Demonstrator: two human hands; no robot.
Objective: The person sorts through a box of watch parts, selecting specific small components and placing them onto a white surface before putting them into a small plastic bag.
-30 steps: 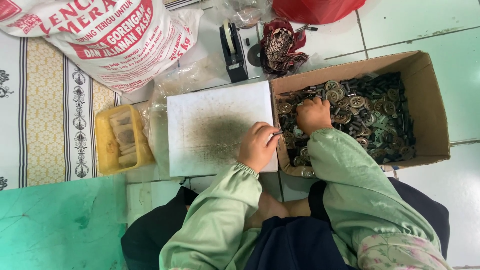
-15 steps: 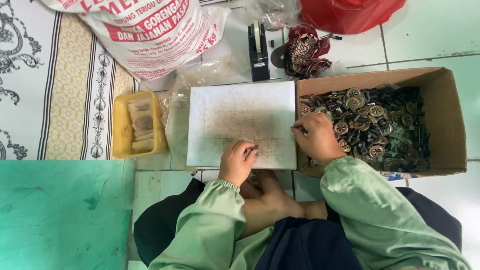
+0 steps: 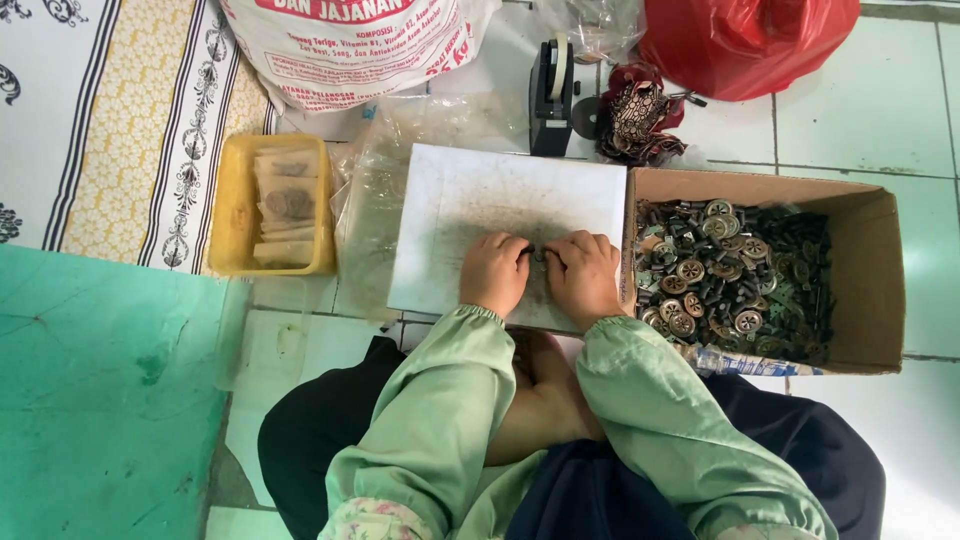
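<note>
Both hands rest on a white board (image 3: 480, 195) that lies on the tiled floor; the left hand (image 3: 494, 272) and the right hand (image 3: 583, 274) sit knuckle to knuckle, fingers curled inward, pinching a small dark piece (image 3: 538, 254) between their fingertips; the piece is too small and too covered to tell what it is; it sits just over the board's middle. Just right of the board, touching its edge, stands an open cardboard box (image 3: 870, 290) filled with round metal parts (image 3: 735, 275). Left of the board lies a yellow tray (image 3: 228, 210) with folded strips in it; behind the board stand a black tape dispenser (image 3: 552, 95), a white printed sack (image 3: 350, 45) and a red plastic bag (image 3: 745, 45); pale green sleeves (image 3: 440, 400) cover both forearms.
</note>
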